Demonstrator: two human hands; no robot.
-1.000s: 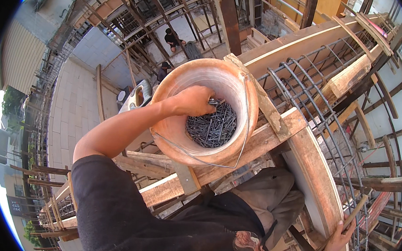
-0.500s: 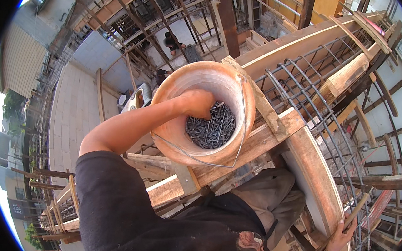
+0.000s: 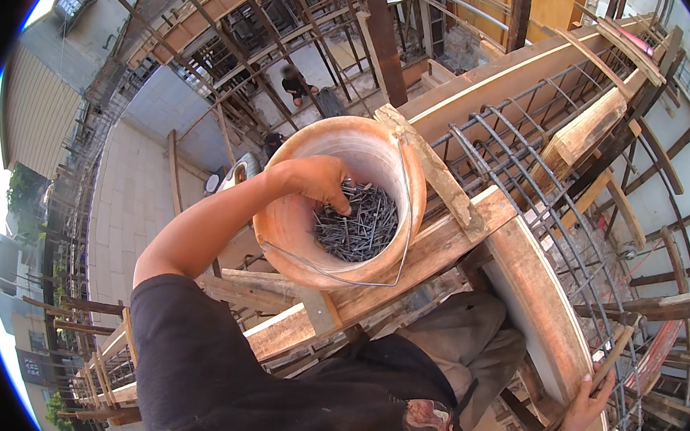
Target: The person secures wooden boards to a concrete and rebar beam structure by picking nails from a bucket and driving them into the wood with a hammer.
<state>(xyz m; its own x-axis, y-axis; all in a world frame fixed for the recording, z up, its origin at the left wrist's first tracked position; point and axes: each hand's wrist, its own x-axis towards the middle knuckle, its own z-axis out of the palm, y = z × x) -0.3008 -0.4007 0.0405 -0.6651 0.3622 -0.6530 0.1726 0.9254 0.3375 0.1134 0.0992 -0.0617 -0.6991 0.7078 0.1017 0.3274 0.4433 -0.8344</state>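
A worn orange-brown bucket (image 3: pixel 277 246) with a thin wire handle stands in front of me, partly filled with loose dark nails (image 3: pixel 360 232). Inside it, my left hand (image 3: pixel 319 180) is closed at the top of the nails, thumb and fingers curled about some of them; the fingertips are partly hidden. At the lower right, my right hand (image 3: pixel 585 405) grips a slim wooden stick (image 3: pixel 614 354) beside the curved edge of a formwork panel (image 3: pixel 546 303). The stick's lower part runs behind the hand.
A rebar cage (image 3: pixel 522 161) runs along the right inside timber formwork (image 3: pixel 471 83). A wooden beam (image 3: pixel 433 244) and a short rough board (image 3: pixel 435 174) lie by the bucket. Far below, a person (image 3: pixel 297 86) is among the props. A grey block wall (image 3: pixel 129 197) stands left.
My left hand has shifted slightly left and turned within the bucket, showing the thumb and more nails. The right hand keeps its hold on the stick.
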